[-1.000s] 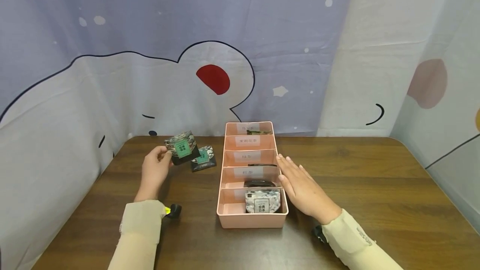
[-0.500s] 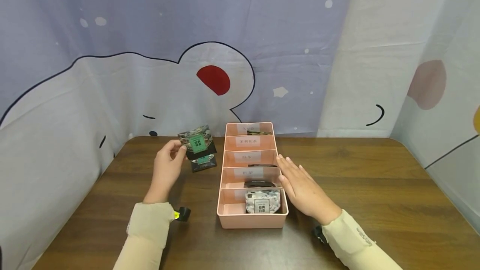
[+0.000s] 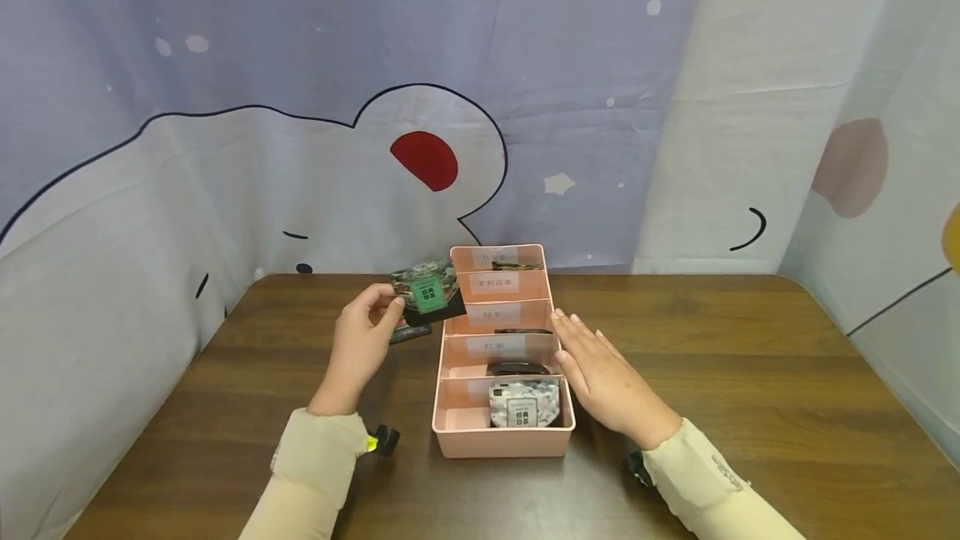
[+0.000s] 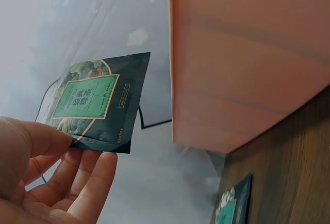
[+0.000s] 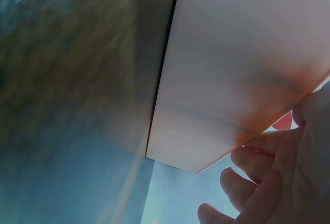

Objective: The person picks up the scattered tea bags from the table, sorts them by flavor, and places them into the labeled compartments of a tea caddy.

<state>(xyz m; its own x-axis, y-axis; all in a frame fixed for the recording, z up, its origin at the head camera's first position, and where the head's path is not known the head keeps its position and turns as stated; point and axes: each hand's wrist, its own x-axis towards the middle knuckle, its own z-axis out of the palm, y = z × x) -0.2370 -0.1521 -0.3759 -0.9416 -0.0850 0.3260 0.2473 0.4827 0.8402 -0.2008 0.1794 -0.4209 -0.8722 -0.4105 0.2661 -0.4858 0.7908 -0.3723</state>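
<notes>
My left hand (image 3: 360,344) pinches the lower left corner of a dark tea sachet (image 3: 429,293) with a green label, between thumb and fingers. Raised and facing me, the sachet overlaps the left rim of a long pink divided box (image 3: 506,442) in the head view. The left wrist view shows the box's tall side wall (image 4: 242,64) just beyond it. Behind the held one, a second green-labelled sachet (image 3: 412,332) lies on the table, mostly hidden. My right hand (image 3: 611,382) rests along the box's right rim with fingers extended, its fingertips at the edge.
A white patterned sachet (image 3: 523,405) leans in the box's front compartment. Dark sachets (image 3: 517,368) stand in the compartment behind it, and others show as thin edges farther back. Paper labels (image 3: 495,345) mark the compartments. A patterned curtain (image 3: 592,107) hangs behind the wooden table (image 3: 735,357).
The left hand has carried the held sachet rightward, from the left of the lying sachet across it to the box's left rim. The right hand has stayed in place.
</notes>
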